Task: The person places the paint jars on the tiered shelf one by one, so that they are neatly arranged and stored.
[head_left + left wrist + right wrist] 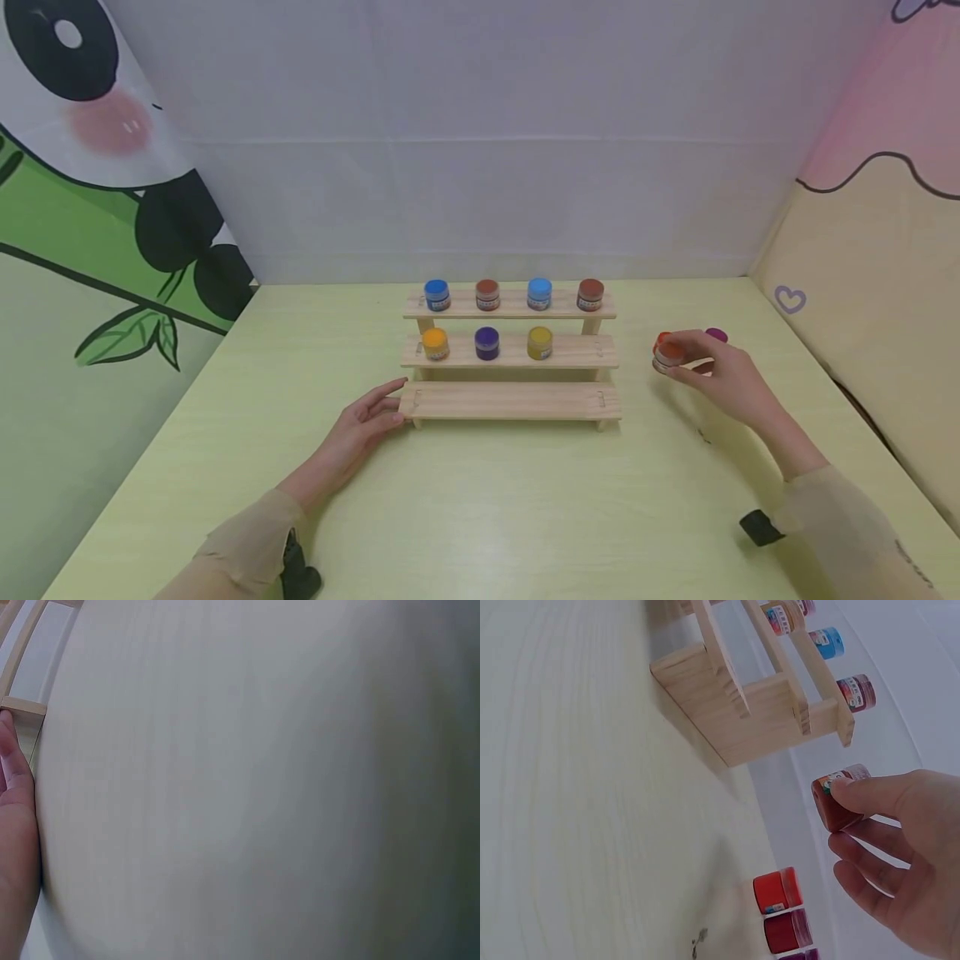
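A three-tier wooden rack stands on the table, small paint jars on its upper two tiers. My left hand touches the left end of the lowest tier, its fingers fairly straight; in the left wrist view its fingertips meet the rack's edge. To the right of the rack, my right hand pinches a paint jar between thumb and fingers. This jar looks reddish brown in the right wrist view and is held up over the table. Below it stand a bright red jar, a dark red jar and a purple jar.
Blue, brown and light blue jars line the top tier. Orange, violet and yellow jars sit on the middle one. A pale wall rises behind the table, and patterned panels flank it on both sides.
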The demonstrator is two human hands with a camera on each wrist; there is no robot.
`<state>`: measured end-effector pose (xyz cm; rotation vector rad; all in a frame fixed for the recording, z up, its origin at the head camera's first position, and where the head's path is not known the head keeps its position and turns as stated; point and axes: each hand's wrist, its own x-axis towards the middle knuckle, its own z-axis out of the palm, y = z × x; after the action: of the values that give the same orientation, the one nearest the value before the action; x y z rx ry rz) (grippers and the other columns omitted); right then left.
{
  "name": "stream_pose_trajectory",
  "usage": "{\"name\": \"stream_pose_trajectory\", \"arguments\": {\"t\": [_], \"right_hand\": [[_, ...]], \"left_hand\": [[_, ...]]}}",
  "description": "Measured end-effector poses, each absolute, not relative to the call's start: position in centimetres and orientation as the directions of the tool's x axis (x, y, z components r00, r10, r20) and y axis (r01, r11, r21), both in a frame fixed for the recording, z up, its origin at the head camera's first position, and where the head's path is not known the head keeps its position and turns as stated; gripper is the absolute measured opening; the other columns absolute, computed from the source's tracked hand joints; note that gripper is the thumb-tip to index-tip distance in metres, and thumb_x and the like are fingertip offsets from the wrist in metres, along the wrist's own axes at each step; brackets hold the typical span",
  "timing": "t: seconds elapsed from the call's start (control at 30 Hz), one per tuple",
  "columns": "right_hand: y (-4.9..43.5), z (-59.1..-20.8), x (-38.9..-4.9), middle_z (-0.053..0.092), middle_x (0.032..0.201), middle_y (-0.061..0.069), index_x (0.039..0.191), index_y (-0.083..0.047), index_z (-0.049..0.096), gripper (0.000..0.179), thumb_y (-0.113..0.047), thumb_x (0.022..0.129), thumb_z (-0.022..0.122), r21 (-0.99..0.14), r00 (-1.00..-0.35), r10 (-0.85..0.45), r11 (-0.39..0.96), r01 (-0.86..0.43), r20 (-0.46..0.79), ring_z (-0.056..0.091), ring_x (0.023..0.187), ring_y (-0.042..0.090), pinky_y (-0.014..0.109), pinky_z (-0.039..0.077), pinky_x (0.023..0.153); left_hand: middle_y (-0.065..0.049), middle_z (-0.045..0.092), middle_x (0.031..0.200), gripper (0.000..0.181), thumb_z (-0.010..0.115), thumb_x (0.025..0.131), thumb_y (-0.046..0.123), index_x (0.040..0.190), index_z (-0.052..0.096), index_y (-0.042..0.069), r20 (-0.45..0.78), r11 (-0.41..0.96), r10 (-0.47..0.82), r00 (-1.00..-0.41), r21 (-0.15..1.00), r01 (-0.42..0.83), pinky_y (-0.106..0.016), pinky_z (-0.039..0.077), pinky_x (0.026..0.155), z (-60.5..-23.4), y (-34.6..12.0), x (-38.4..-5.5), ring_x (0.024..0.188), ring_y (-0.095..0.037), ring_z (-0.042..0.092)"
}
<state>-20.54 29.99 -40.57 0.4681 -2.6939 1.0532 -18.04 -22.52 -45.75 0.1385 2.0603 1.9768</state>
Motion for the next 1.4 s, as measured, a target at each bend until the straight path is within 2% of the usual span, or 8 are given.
{"name": "stream_pose_trajectory", "arguments": {"t": [0.33,0.53,0.83,1.03,1.27,1.4], "right_hand": [[28.2,-39.2,-20.1,0.073,0.111,0.008,0.128,-0.013,0.063,0.040,-0.020,0.090,0.073,-0.611,-0.905,-0.225,0.677,-0.411,0.360,0.056,0.089,-0.013,0.017,0.053,0.078],[27.3,-39.0,-20.1,0.072,0.109,0.008,0.128,-0.011,0.063,0.040,-0.015,0.089,0.073,-0.629,-0.892,-0.232,0.640,-0.441,0.389,0.056,0.085,-0.011,0.011,0.050,0.077],[25.5,-38.7,-20.4,0.071,0.112,0.006,0.130,-0.016,0.063,0.043,-0.025,0.089,0.075,-0.665,-0.914,-0.191,0.636,-0.393,0.358,0.057,0.088,-0.008,0.012,0.050,0.078],[24.5,-38.7,-20.9,0.071,0.112,0.005,0.128,-0.015,0.063,0.042,-0.021,0.088,0.075,-0.684,-0.905,-0.201,0.598,-0.417,0.376,0.060,0.091,-0.003,0.013,0.051,0.077],[23.4,-38.6,-21.3,0.071,0.115,0.006,0.130,-0.014,0.062,0.043,-0.020,0.089,0.075,-0.690,-0.896,-0.218,0.577,-0.437,0.386,0.058,0.092,-0.007,0.013,0.052,0.077],[22.9,-38.6,-21.4,0.071,0.113,0.004,0.131,-0.016,0.062,0.044,-0.021,0.089,0.075,-0.690,-0.900,-0.219,0.581,-0.431,0.377,0.060,0.093,-0.004,0.015,0.053,0.078]], "left_hand": [[0.011,0.066,0.114,0.063,0.059,0.098,0.012,0.155,0.031,0.011,-0.132,0.061,0.266,-0.955,0.991,-0.120,-0.015,0.050,0.095,-45.6,-22.5,-18.0,0.108,-0.002,0.063],[0.011,0.066,0.114,0.063,0.059,0.098,0.013,0.155,0.031,0.011,-0.137,0.063,0.262,-0.955,0.990,-0.125,-0.015,0.050,0.095,-45.6,-22.5,-18.0,0.108,-0.002,0.063],[0.011,0.066,0.114,0.063,0.059,0.099,0.013,0.155,0.030,0.011,-0.137,0.061,0.270,-0.953,0.990,-0.125,-0.015,0.050,0.096,-45.6,-22.6,-18.0,0.109,-0.002,0.063],[0.011,0.066,0.115,0.063,0.059,0.098,0.013,0.155,0.031,0.011,-0.140,0.066,0.268,-0.953,0.990,-0.126,-0.015,0.050,0.096,-45.6,-22.6,-18.0,0.109,-0.002,0.063],[0.011,0.066,0.114,0.063,0.059,0.099,0.013,0.155,0.030,0.011,-0.137,0.069,0.271,-0.953,0.990,-0.123,-0.015,0.050,0.096,-45.5,-22.6,-17.9,0.108,-0.002,0.063],[0.011,0.066,0.114,0.063,0.059,0.099,0.013,0.155,0.030,0.011,-0.140,0.070,0.272,-0.952,0.990,-0.125,-0.015,0.050,0.096,-45.5,-22.5,-17.9,0.109,-0.002,0.063]]}}
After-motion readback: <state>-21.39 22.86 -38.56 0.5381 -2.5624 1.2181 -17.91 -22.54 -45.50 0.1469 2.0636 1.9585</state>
